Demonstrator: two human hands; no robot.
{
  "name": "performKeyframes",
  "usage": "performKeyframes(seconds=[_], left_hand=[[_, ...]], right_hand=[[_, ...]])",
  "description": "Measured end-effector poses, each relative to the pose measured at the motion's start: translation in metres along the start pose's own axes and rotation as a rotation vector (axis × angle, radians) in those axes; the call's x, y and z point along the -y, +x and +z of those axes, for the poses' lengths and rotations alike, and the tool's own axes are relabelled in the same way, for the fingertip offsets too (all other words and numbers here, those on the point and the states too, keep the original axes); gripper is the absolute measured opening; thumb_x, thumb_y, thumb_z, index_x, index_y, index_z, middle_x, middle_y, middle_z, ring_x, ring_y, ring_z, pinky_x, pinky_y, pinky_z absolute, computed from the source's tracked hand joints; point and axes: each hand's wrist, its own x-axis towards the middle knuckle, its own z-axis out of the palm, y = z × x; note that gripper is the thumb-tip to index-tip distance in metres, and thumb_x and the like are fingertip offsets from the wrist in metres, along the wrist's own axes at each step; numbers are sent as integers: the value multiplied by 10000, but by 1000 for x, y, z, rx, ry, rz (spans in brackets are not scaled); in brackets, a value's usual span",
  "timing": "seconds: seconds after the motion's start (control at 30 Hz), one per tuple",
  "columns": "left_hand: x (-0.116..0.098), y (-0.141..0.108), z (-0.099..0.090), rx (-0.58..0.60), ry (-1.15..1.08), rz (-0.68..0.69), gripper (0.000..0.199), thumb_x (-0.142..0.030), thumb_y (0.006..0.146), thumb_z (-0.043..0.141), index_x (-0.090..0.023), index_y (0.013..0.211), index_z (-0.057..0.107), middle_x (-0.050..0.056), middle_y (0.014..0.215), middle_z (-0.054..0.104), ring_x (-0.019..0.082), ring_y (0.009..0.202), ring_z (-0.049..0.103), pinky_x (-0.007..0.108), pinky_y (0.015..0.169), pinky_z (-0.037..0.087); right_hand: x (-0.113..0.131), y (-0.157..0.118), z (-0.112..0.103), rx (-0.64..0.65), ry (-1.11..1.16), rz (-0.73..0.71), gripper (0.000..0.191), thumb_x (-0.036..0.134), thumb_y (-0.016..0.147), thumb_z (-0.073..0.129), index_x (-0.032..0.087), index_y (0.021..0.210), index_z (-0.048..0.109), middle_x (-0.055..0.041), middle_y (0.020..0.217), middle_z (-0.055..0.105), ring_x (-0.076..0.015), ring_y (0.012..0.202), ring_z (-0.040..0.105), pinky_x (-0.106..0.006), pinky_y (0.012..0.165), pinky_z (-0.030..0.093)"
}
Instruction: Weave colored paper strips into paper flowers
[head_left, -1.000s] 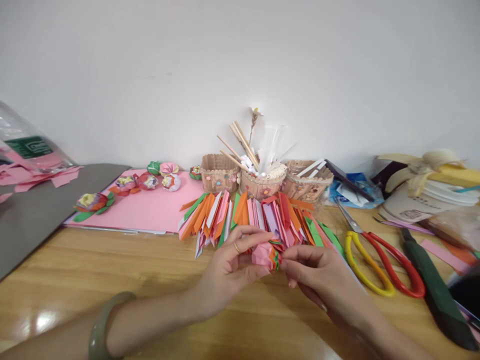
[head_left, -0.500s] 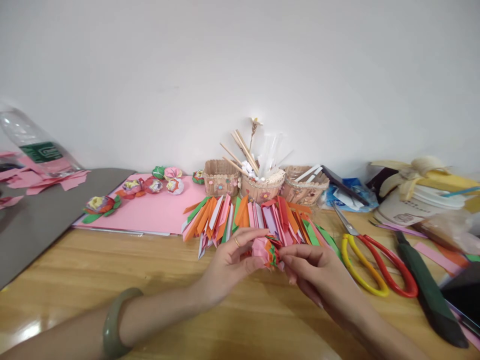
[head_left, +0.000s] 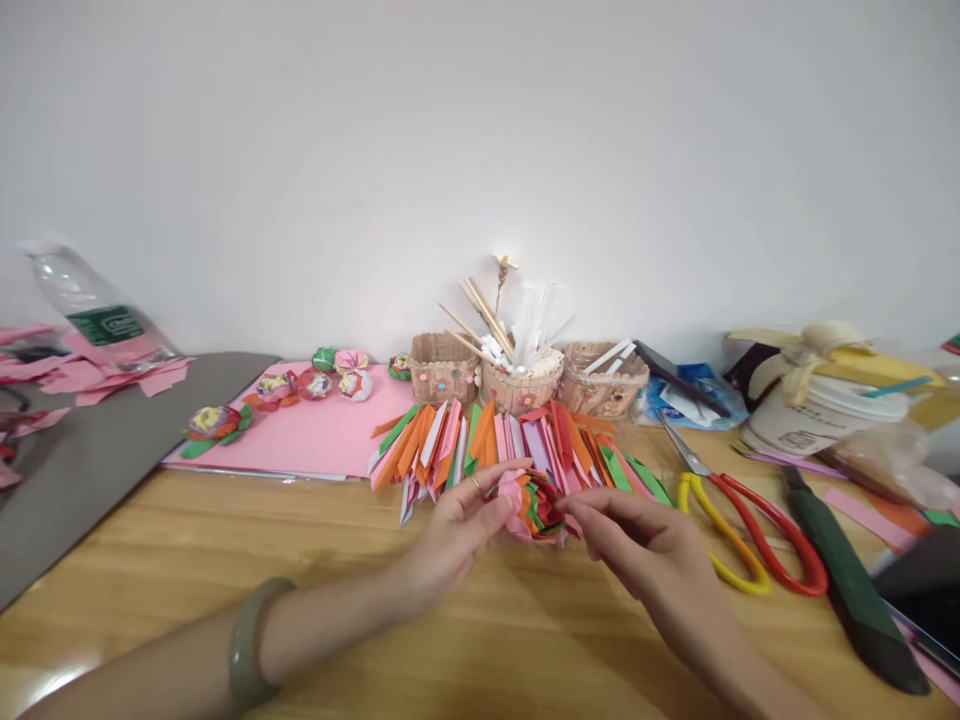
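Note:
Near the middle of the view is a paper flower (head_left: 534,505) with pink outer petals and orange, green and red layers inside. My left hand (head_left: 466,520), with a ring on one finger, grips its left side between thumb and fingers. On its right side, the thumb and forefinger of my right hand (head_left: 637,535) pinch the inner petals near the rim. Just behind both hands lies a row of folded paper strips (head_left: 427,440) in orange, pink, green, red and white.
Three small baskets (head_left: 444,368) stand by the wall, with sticks in the middle one. Finished paper flowers (head_left: 214,425) lie on and beside pink sheets (head_left: 315,440). Scissors (head_left: 697,465), a dark green tool (head_left: 855,590) and a lidded cup (head_left: 810,410) are at right; a bottle (head_left: 105,315) leans at left.
The flower has tilted so that more of its layered inside shows. My right hand's fingers have shifted onto its inner petals. The whole view has moved slightly.

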Motion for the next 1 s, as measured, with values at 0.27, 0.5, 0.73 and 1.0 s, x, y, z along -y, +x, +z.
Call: performKeyframes(seconds=[0.27,0.5,0.73,1.0], left_hand=[[0,1,2,84,-179,-185,346,-355,803,550,-114,1042,615,81,760,690,116,615,644,216,601,526],[2,2,0,63,-220,-260,318,-367,807,540,-85,915,637,58,664,663,106,555,628,218,553,533],[2,0,0,25,-68,-114,351,-339,731,642,-176,1036,588,29,776,640,122,653,613,268,638,503],[4,-1,-4,42,84,47,340,-290,723,656,-221,1043,563,-13,750,600,101,657,585,249,667,468]], right_hand=[[-2,-5,-2,-8,-129,-293,172,289,777,553,217,776,709,-26,702,707,-154,598,618,-216,511,473],[4,-3,0,75,-52,-209,168,277,774,560,250,856,704,-21,805,721,-160,692,642,-229,595,505],[1,-2,4,85,-208,-238,188,300,774,545,195,667,660,-9,551,604,-126,476,496,-223,424,360],[-4,-7,5,30,-418,-391,163,236,809,494,193,722,626,16,518,498,-97,446,430,-209,401,323]])
